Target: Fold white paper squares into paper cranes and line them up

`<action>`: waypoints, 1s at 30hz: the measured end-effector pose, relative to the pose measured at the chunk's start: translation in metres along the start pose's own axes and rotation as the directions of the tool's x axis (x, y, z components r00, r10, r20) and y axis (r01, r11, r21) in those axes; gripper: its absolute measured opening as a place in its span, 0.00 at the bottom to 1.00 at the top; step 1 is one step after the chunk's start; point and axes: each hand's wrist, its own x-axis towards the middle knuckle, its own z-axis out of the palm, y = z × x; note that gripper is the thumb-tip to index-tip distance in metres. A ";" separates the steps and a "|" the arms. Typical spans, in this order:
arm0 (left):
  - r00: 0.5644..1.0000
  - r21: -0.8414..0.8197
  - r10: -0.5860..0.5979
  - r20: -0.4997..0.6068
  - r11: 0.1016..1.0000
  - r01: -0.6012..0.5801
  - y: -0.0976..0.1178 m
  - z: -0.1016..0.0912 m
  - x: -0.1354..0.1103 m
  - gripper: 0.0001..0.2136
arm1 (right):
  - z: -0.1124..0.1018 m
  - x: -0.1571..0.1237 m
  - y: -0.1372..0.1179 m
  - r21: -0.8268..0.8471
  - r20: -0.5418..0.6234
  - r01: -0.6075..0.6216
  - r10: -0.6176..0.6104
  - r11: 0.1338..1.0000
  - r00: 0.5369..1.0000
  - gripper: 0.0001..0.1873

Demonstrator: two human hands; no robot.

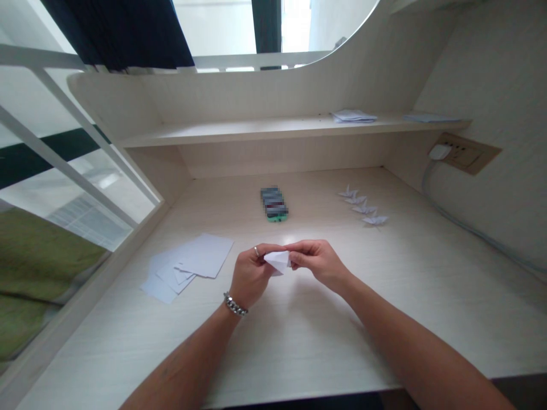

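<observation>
L hand [250,276]: pinching fold [277,261] from left, ring + bracelet on.
R hand [318,263]: gripping fold's right edge, prob. to steady crease.
Fold: white paper, mid-air just above desk [384,319], between both hands.
Cranes [364,206]: 4 done, lined up far right, apart from work spot.
Sheets [188,266]: loose stack near L hand, approx. 4-5, handy to grab.
Phone [274,204]: 1, desk centre.
Shelf [256,130]: 2 paper piles.

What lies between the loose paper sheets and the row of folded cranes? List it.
In the head view, both hands, left hand and right hand, pinch a folded paper piece there; otherwise bare desk.
</observation>
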 end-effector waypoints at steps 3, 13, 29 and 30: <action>1.000 0.027 -0.020 0.005 0.999 0.020 -0.002 0.000 0.000 0.09 | 0.001 0.000 -0.001 0.021 -0.014 -0.041 0.042 0.999 0.999 0.15; 0.933 -0.357 -0.306 0.189 0.864 0.356 -0.003 0.001 0.005 0.16 | -0.001 0.000 -0.001 0.074 -0.053 -0.123 0.127 0.990 0.990 0.15; 0.984 0.484 0.104 -0.144 0.875 -0.022 -0.009 0.002 0.001 0.14 | 0.022 -0.020 -0.008 -0.856 0.129 0.341 -0.479 0.389 0.869 0.18; 0.980 0.524 0.152 -0.130 0.850 -0.062 -0.009 0.003 0.000 0.14 | 0.022 -0.020 -0.007 -0.870 0.134 0.342 -0.496 0.356 0.858 0.15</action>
